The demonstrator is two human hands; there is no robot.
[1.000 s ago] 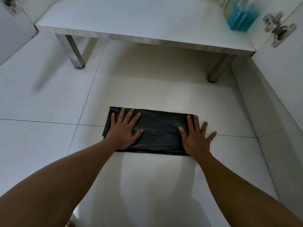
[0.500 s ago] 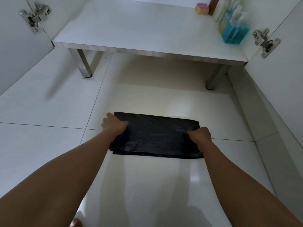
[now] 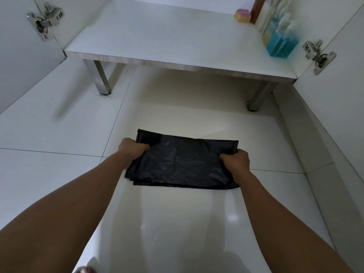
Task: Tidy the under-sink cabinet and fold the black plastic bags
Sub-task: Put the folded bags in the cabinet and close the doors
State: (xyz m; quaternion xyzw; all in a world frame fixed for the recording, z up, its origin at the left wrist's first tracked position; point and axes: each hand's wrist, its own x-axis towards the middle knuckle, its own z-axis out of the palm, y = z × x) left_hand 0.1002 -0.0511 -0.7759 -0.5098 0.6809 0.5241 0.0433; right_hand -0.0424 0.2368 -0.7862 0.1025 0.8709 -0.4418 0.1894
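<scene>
Both grips are clamped on the black plastic bag (image 3: 181, 164), left hand (image 3: 132, 148) and right hand (image 3: 236, 160), on the floor (image 3: 59, 154); blue bottle (image 3: 280, 44) and sponge (image 3: 242, 15) sit on the cabinet shelf (image 3: 157, 36).

Glossy white tile floor (image 3: 59, 174), a pink-and-yellow sponge (image 3: 242, 15) sitting way at the back right, and a bottle of blue liquid (image 3: 280, 44) closer to the front.

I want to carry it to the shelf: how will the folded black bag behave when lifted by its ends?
Probably floppy: the black bag wrinkles and bunches where the left hand and right hand grip it, so its middle would likely sag. It looks thin, so likely light. Layers fan apart at its near edge, so folds may slip open.
</scene>
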